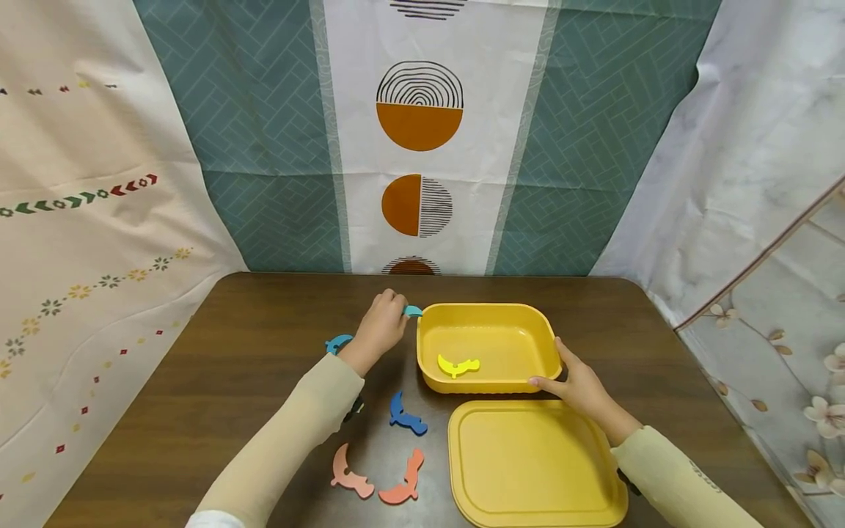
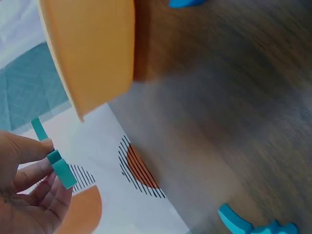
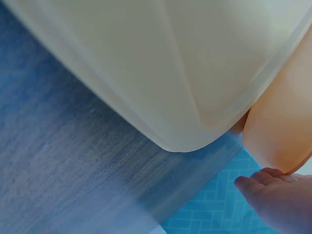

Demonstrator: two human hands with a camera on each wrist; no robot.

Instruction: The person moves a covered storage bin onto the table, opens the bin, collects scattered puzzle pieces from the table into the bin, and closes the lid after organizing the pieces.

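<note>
In the head view my left hand (image 1: 384,323) is beside the left rim of a yellow plastic box (image 1: 488,386). It pinches a small teal curved piece (image 2: 61,170) between thumb and fingers, as the left wrist view shows; the piece's tip is by the box's rim. My right hand (image 1: 581,381) holds the box's front right corner, thumb at the front rim and fingers along the right side. Inside the box lies a bright yellow curved piece (image 1: 458,366) of similar shape.
A yellow lid (image 1: 538,462) lies in front of the box. On the brown table are a blue piece (image 1: 406,416), a pink piece (image 1: 350,475), a coral piece (image 1: 404,480) and a lighter blue piece (image 1: 338,342), partly behind my left arm. A dark piece (image 1: 356,407) peeks out beside that sleeve.
</note>
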